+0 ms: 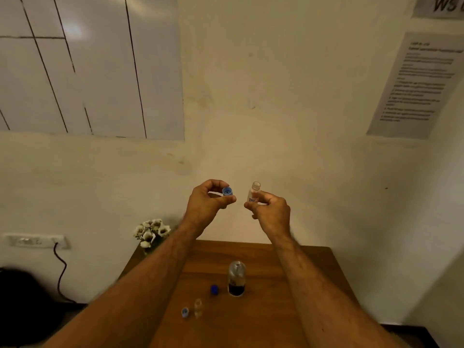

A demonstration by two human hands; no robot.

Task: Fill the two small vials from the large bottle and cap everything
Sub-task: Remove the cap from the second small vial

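— Both arms reach up. What does the left hand (209,199) pinch?
— A blue cap (227,191), open side toward us.
— And the right hand (270,209)?
— It grips a small vial (254,193), standing up, mouth open, just right of the cap.

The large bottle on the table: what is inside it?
The large bottle holds dark liquid at its bottom; the rest looks empty. Its mouth is uncapped. How much liquid exactly cannot be judged.
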